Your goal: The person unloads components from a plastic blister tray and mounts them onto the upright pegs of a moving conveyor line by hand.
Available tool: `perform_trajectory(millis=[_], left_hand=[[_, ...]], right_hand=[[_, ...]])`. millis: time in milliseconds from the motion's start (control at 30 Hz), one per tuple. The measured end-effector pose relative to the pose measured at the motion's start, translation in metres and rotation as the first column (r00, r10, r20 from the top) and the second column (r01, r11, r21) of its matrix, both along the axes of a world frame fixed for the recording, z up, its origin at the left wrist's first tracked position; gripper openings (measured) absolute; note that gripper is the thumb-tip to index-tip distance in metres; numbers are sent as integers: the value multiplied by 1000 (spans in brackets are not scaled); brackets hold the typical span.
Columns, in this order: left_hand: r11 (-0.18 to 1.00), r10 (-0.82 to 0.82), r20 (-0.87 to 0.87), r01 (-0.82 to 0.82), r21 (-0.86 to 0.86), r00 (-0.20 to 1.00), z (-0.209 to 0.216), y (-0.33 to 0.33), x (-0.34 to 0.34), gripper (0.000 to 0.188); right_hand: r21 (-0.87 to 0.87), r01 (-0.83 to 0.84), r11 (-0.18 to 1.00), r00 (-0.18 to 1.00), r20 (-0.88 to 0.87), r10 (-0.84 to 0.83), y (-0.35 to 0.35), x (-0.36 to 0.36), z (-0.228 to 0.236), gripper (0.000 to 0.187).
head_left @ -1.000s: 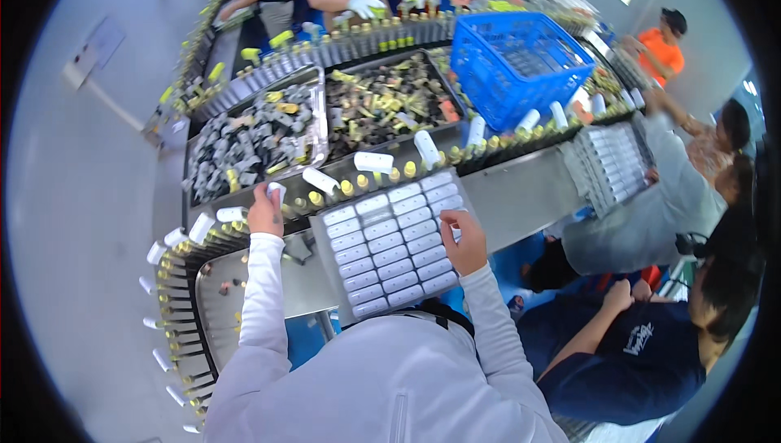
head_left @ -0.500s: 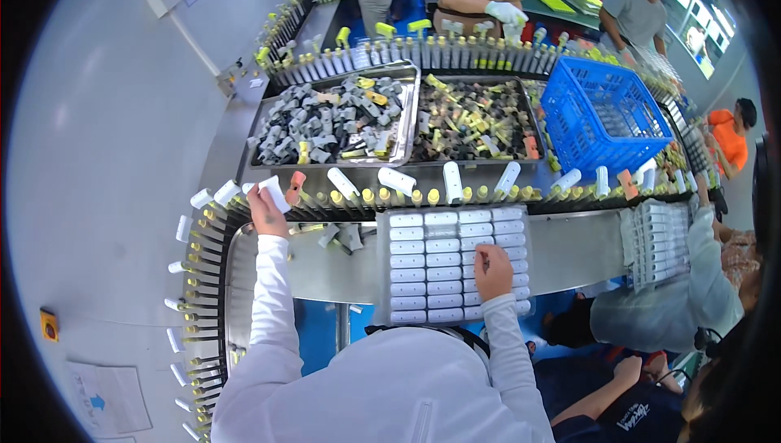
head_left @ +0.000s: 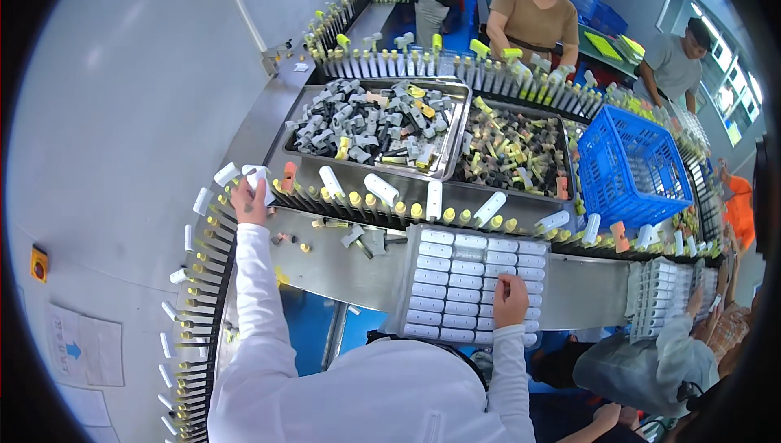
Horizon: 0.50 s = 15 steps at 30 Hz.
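My left hand [head_left: 250, 204] reaches to the bend of the line of upright posts, its fingers closed on a white plastic shell piece [head_left: 257, 176]. An orange clip [head_left: 289, 175] sits on a post just to the right of it. Over the clear tray [head_left: 413, 280] before me, my right hand [head_left: 510, 303] hovers with curled fingers; whether anything is pinched in them cannot be made out. Rows of rounded white shell pieces [head_left: 432, 275] fill the tray. Similar white pieces [head_left: 381, 189] sit tilted on some of the posts.
Beyond the posts stand a metal tray [head_left: 457, 130] of grey holders, a second tray of yellow and dark holders [head_left: 521, 150], and a blue crate [head_left: 639, 170]. Loose grey holders [head_left: 366, 240] lie on the metal bench [head_left: 325, 268]. Co-workers stand across and to the right.
The whole view has shifted as my head turned. My left hand, with the white shell piece, is now a little farther left of the orange clip. My right hand stays over the tray.
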<state>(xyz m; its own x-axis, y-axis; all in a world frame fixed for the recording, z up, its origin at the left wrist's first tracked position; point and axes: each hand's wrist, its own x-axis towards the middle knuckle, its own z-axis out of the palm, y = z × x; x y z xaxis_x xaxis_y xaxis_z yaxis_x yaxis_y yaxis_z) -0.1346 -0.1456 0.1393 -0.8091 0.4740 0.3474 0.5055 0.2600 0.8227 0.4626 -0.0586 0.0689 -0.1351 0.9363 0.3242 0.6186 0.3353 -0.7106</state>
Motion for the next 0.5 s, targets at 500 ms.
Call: perform_trajectory(millis=[500], left_hand=[[682,-510,-604,-140,-718,613,36,-62,-114,39]], right_hand=[[-3,-10,1000,999,-35,10,-2,-16,0,8]])
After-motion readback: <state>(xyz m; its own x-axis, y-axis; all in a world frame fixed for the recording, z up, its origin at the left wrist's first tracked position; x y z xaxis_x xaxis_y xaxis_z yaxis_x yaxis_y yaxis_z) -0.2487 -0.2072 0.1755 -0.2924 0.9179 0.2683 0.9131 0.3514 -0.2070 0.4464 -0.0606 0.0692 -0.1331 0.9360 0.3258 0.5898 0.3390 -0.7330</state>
